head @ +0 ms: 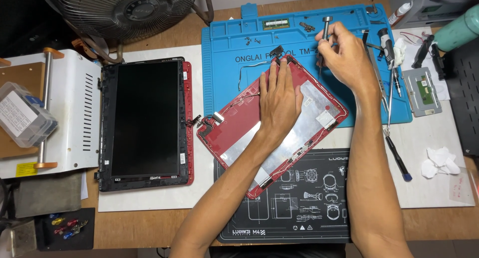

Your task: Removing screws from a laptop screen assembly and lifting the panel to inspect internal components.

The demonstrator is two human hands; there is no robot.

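Observation:
A red laptop lid shell (234,118), inner side up with silver foil and thin cables, lies tilted across the blue work mat (224,73) and a black mat (299,208). My left hand (279,101) lies flat on it, fingers reaching to the black hinge (277,52) at its top corner. My right hand (344,56) is closed around a small metal-capped screwdriver (326,31), held upright just right of that corner.
A black screen panel in a red frame (144,121) lies to the left beside a white machine (75,113). Loose screws (252,39), a memory stick (276,24), tweezers (374,68), a blue-tipped screwdriver (397,158) and a touchpad board (422,91) lie about. A fan (124,11) stands behind.

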